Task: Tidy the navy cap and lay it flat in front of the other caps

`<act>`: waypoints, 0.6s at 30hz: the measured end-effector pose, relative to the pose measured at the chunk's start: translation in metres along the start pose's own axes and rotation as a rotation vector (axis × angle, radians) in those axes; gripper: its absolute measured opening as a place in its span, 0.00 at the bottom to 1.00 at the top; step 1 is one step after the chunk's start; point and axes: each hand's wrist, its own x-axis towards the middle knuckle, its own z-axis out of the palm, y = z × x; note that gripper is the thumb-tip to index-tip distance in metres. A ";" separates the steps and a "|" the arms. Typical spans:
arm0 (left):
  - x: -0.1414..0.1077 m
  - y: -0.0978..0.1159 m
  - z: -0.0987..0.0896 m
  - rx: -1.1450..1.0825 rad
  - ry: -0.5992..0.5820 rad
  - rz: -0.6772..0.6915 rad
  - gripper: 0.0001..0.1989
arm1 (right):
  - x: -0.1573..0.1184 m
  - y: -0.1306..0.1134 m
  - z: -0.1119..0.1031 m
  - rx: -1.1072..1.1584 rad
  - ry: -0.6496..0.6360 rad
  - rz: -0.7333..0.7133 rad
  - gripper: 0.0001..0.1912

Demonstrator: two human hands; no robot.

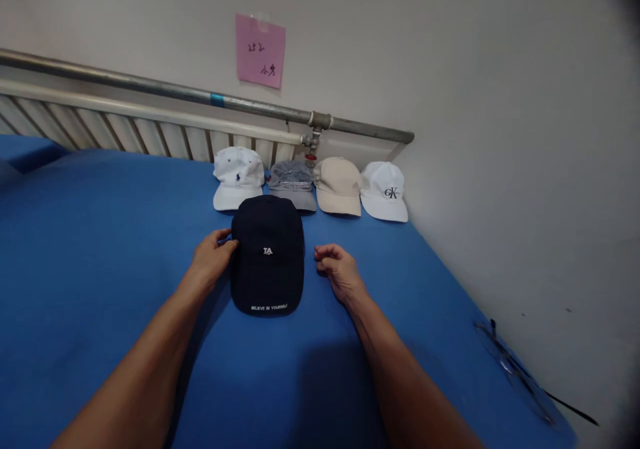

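A dark navy baseball cap (268, 272) faces me in the middle, with "TA" on its front and "BELIEVE IN YOURSELF" along the brim. My left hand (214, 255) grips its left edge between thumb and fingers. To the right of the cap, apart from it, my right hand (340, 271) holds nothing; its fingers are loosely bent with a small gap to the thumb. Behind the navy cap stand a white cap with a small logo (239, 172), a grey cap (293, 181), a beige cap (339, 185) and a white "CK" cap (384, 191), side by side.
Everything rests on a blue covered surface (125, 235) against a wall. A white radiator (145, 132) and a metal pipe (150, 83) run along the back, with a red-handled valve (311, 157). A pink note (260, 52) hangs above. Eyeglasses (515, 369) lie at the right edge.
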 end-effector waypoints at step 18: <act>0.004 -0.006 0.000 0.051 -0.060 0.001 0.18 | 0.000 0.003 -0.001 -0.039 -0.037 -0.038 0.09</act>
